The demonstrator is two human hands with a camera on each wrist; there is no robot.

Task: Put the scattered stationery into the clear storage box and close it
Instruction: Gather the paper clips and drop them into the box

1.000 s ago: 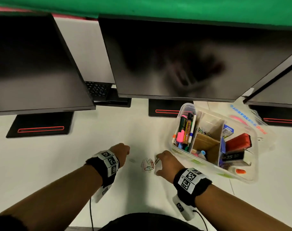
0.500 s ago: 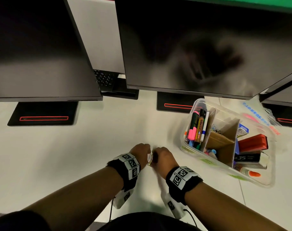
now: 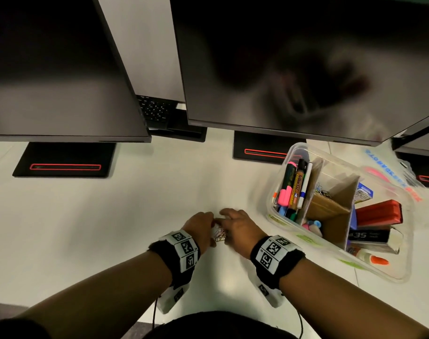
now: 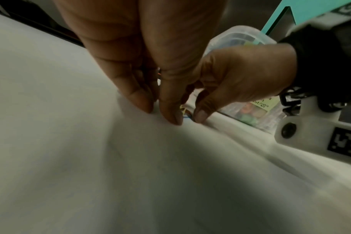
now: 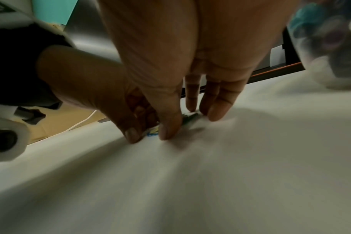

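Observation:
A small heap of coloured paper clips [image 3: 219,234] lies on the white desk between my two hands. My left hand [image 3: 203,226] curls its thumb and fingers around the clips [image 4: 184,111], fingertips on the desk. My right hand [image 3: 235,223] faces it, its fairly straight fingers and thumb pressing the clips [image 5: 153,133] against the left hand. To the right stands the clear storage box [image 3: 279,217], open. It holds markers [image 3: 294,187], cardboard dividers, more clips [image 3: 322,192], a red stapler [image 3: 379,212] and a glue bottle [image 3: 370,258].
The box's clear lid [image 3: 392,167] lies behind the box at the right. Dark monitors [image 3: 281,64] overhang the back of the desk on black bases [image 3: 64,160]. A keyboard [image 3: 154,111] sits behind them. The desk's front edge is just below my wrists.
My hands were apart with the clips spread between them. They have closed in from both sides and bunched the clips into a heap.

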